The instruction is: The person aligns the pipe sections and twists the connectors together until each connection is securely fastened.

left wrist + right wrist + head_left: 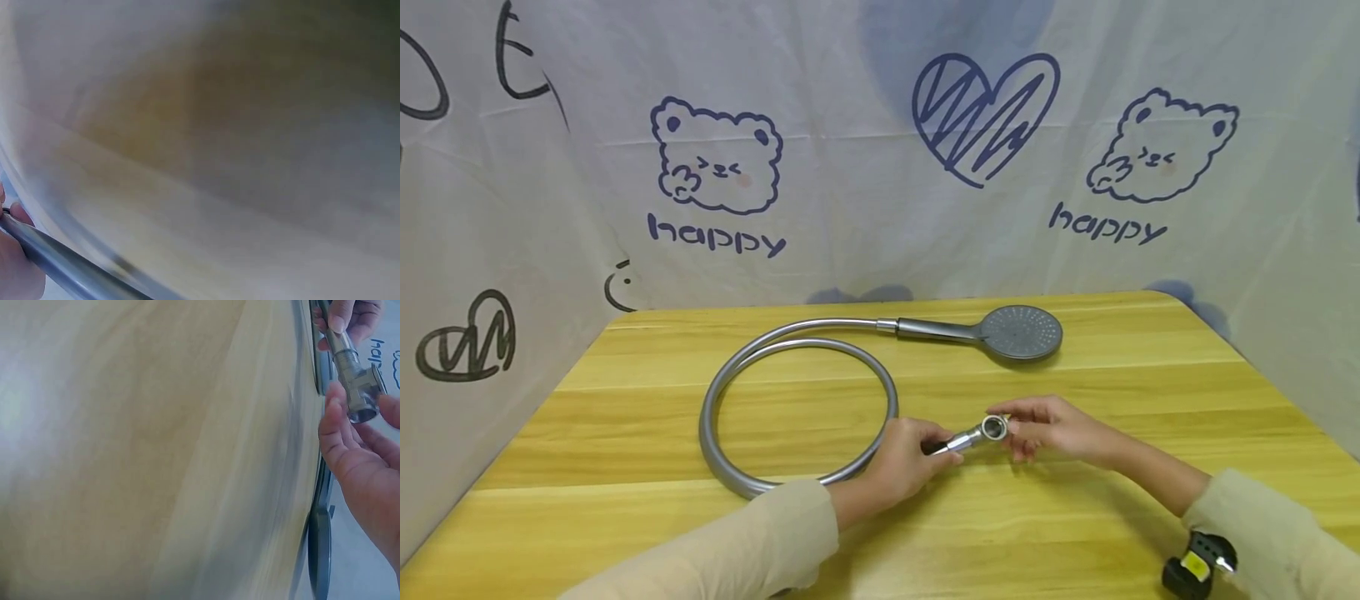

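Note:
My left hand (895,462) grips the end of a grey shower hose (709,425) near its shiny metal collar. A chromed, tee-shaped metal fitting (360,390) sits at that end, and its round opening faces up in the head view. On the fitting's other side my right hand (1067,429) pinches it between thumb and fingers. In the left wrist view the hose (69,265) crosses the lower left corner, with part of the left hand (19,269) around it. Behind the hands lies a grey shower head (1021,332), its nozzle face up, joined to the hose's far end.
The hose lies in a wide loop on the left half of a wooden table (625,408). A white cloth (850,167) with drawn bears and hearts hangs behind and beside the table. A dark wrist strap (1213,550) is on the right sleeve.

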`<action>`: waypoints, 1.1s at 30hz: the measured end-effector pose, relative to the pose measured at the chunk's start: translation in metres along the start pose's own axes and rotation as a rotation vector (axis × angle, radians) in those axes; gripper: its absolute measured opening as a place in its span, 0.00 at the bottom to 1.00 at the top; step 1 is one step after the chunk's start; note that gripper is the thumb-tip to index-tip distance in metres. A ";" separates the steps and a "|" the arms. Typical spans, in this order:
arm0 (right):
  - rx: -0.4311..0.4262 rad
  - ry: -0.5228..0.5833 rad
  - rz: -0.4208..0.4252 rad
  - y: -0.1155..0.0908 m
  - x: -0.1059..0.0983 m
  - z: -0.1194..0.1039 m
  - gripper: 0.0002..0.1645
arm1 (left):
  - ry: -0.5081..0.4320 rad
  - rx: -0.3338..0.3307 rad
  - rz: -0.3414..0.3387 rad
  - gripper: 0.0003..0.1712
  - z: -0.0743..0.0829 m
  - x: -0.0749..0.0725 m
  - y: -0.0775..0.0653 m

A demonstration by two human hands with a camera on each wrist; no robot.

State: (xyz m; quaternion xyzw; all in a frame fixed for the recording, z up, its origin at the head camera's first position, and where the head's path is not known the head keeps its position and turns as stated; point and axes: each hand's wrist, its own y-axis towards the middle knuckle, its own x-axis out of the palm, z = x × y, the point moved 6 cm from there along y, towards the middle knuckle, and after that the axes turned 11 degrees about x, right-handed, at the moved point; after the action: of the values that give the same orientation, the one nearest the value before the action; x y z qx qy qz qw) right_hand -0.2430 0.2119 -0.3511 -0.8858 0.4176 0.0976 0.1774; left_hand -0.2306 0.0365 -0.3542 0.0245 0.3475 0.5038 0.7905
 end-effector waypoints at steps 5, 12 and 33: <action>-0.081 -0.010 -0.059 0.001 0.002 0.001 0.27 | -0.005 -0.007 -0.005 0.08 -0.001 0.001 0.000; -0.184 -0.010 -0.063 0.003 0.003 0.000 0.21 | -0.016 -0.007 -0.004 0.08 -0.001 0.001 -0.001; -0.173 -0.148 0.152 0.004 -0.004 -0.002 0.15 | 0.038 0.032 0.001 0.07 0.000 0.001 0.000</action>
State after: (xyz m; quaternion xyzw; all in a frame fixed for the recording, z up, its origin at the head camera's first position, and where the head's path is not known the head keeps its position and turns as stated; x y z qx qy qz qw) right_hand -0.2487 0.2120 -0.3493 -0.8540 0.4591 0.2117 0.1228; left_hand -0.2303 0.0371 -0.3544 0.0278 0.3705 0.4991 0.7828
